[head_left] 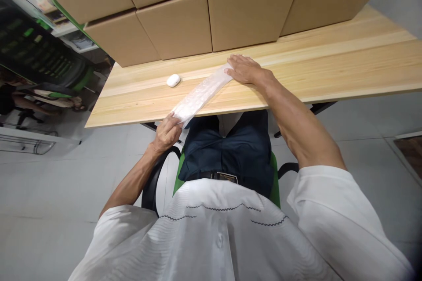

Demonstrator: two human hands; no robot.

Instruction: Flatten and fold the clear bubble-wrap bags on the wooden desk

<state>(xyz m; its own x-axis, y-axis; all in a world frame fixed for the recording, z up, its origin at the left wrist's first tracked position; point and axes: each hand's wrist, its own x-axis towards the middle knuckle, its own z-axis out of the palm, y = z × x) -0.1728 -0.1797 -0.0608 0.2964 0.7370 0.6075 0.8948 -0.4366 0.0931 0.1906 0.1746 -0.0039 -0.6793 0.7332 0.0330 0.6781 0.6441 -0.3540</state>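
Note:
A long strip of bubble wrap (203, 93) lies slantwise across the wooden table (329, 66), its near end hanging a little over the front edge. At that near end, the fingers of my left hand (168, 133) are closed on the wrap. My right hand (244, 69) rests flat on the far end, fingers stretched out and pointing left, covering that end in part. Left of the strip sits a small white rounded case (173, 80), like one for earbuds, apart from both hands.
Large cardboard boxes (244, 15) stand stacked along the table's back edge. I sit on a green chair (275, 180) with black armrests, close to the front edge. Dark chairs and shelves are at the far left. A person's arm and leg show there dimly.

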